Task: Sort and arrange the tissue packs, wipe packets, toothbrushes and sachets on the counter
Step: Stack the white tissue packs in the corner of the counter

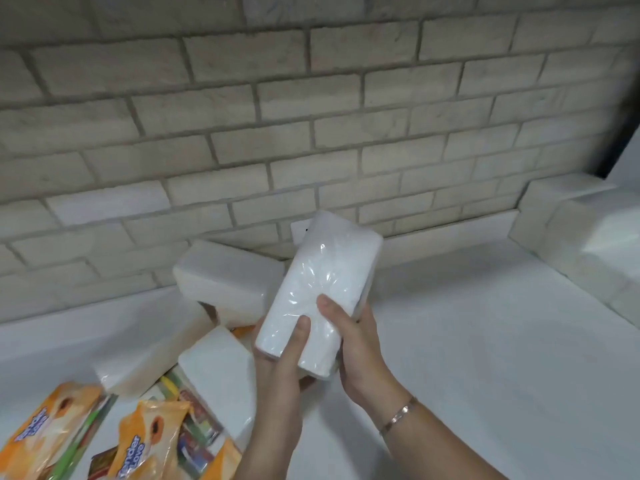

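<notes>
Both hands point(280, 365) hold a glossy white plastic-wrapped tissue pack point(318, 289).

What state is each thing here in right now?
Held pack: wrapped, lifted off the counter, in both hands.
Left hand: grips the pack, thumb on top.
Right hand: grips the pack, thumb on top.
Other packs: wrapped, heaped by the wall.
Wipe packets: lying flat, unsorted.

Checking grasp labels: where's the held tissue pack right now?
Head view, near centre: the tissue pack is held above the counter, its lower end gripped by the left hand and right hand, just right of the other white packs.
</notes>
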